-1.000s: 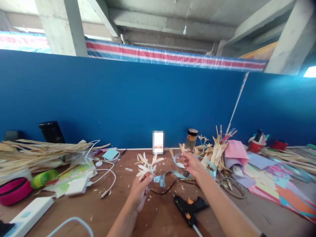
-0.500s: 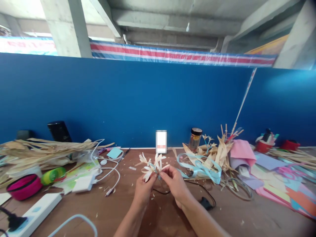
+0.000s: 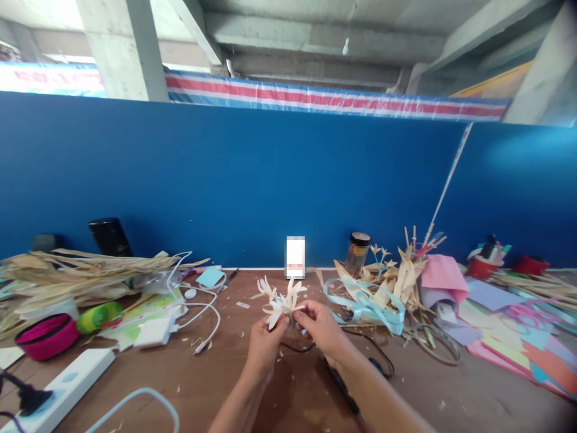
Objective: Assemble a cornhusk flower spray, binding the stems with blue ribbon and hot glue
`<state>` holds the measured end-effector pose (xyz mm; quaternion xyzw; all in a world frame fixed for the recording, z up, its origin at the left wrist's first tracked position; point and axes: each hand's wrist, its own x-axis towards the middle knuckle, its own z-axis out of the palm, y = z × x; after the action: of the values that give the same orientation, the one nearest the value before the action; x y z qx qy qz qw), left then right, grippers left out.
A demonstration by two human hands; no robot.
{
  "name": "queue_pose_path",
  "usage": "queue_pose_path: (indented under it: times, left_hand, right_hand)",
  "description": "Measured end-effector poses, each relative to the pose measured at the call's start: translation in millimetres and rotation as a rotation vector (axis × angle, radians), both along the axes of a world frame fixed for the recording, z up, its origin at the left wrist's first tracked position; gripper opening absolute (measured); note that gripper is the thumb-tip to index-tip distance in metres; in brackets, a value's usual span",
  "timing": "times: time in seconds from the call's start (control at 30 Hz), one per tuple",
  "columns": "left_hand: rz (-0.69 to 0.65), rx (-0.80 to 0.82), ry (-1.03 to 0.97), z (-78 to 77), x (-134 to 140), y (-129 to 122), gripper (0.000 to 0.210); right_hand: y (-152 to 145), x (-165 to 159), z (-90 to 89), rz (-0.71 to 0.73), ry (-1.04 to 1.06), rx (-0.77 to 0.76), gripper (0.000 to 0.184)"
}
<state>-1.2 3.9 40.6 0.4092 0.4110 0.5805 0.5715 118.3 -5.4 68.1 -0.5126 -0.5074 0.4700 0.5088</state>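
Cream-petalled husk flowers [image 3: 286, 300] stand in a small bunch just above the brown table. My left hand [image 3: 265, 343] pinches the bunch low down between thumb and finger. Opposite it, my right hand [image 3: 320, 325] is closed at the base of the same flowers, its thumb and finger pressed together. A bit of light blue shows by the right fingertips; the stem is mostly hidden by the fingers. Under my right forearm is a long black object [image 3: 340, 385], partly covered, with a thin black cable near it; I cannot make out its kind.
Light blue ribbon [image 3: 360, 300] and dry husks [image 3: 406, 288] lie to the right, beside a lidded jar [image 3: 357, 252]. Coloured paper [image 3: 509, 343] spreads at far right. Leftward are a white charger [image 3: 155, 331], a pink band [image 3: 47, 337] and a power strip [image 3: 67, 382]. A blue partition [image 3: 252, 180] stands behind.
The flower bunch has turned slightly, and my right fingers have shifted and curled around its base. The black object now shows as a long shape under my right forearm.
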Motion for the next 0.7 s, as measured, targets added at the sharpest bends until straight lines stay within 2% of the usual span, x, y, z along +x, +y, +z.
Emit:
queue_pose_path:
  times: [0.27, 0.4, 0.57, 0.7]
  left_hand:
    - [0.003, 0.012, 0.009, -3.5, 0, 0, 0.026]
    - [0.054, 0.016, 0.018, -5.6, -1, 2, 0.028]
    - [0.036, 0.022, 0.038, -5.1, 0, 1, 0.026]
    - [0.041, 0.038, 0.003, -10.9, 0, 3, 0.025]
  right_hand:
    - [1, 1, -7.4, -0.018, -0.166, 0.167, 0.011]
    - [-1, 1, -6.0, -0.008, -0.285, 0.265, 0.011]
    - [1, 4, -4.0, -0.048, -0.358, 0.229, 0.009]
    - [4, 7, -3.0, -0.071, -0.286, 0.167, 0.012]
